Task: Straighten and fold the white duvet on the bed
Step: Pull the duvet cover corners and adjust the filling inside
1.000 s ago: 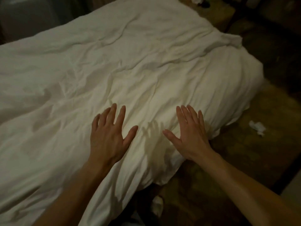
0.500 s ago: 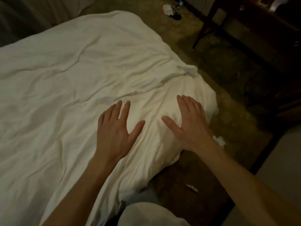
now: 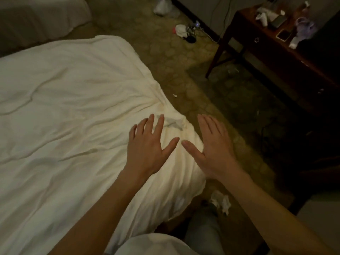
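Both flat, spread hands, left hand (image 3: 147, 146) and right hand (image 3: 215, 150), should sweep outward from the duvet (image 3: 64, 111) corner, flattening bunched creases.

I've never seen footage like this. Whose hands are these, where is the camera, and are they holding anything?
There is no robot here. A person wears a camera on the head, looking forward and down, so you see their own arms reaching out. The left hand lies flat with spread fingers on the white duvet, near its bunched corner. The right hand is also flat and open at the duvet's edge, partly over the carpet; whether it touches the fabric is unclear. Neither hand grips anything. A crumpled tissue lies on the floor, and a dark wooden table stands beyond.
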Tool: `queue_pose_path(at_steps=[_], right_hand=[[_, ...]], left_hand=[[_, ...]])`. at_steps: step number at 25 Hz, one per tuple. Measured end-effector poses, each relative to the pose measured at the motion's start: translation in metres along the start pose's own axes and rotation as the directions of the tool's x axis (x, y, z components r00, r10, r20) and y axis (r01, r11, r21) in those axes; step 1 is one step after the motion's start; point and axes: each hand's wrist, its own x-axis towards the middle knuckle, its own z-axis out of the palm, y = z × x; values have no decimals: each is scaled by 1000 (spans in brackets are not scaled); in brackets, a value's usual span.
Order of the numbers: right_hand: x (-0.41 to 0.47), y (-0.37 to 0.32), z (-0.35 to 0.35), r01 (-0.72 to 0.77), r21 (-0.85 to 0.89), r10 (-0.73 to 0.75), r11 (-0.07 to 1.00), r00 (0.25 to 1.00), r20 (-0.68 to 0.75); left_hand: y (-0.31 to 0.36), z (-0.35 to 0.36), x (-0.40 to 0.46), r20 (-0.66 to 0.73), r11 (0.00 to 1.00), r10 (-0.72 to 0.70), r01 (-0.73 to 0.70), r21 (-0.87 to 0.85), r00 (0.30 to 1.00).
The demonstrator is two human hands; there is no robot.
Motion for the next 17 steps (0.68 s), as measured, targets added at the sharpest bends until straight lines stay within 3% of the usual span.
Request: queue_pose_path(at_steps=[5, 11, 17], right_hand=[[110, 108, -56, 265, -54, -260, 963, 963, 73], [223, 166, -89, 456, -84, -442, 886, 885, 146], [364, 155, -90, 650, -12, -637, 760, 748, 187]], left_hand=[[87, 19, 93, -158, 972, -220, 230, 48, 963], [139, 29, 165, -222, 909, -398, 415, 37, 890], [130, 30, 243, -259, 728, -665, 685, -19, 700]])
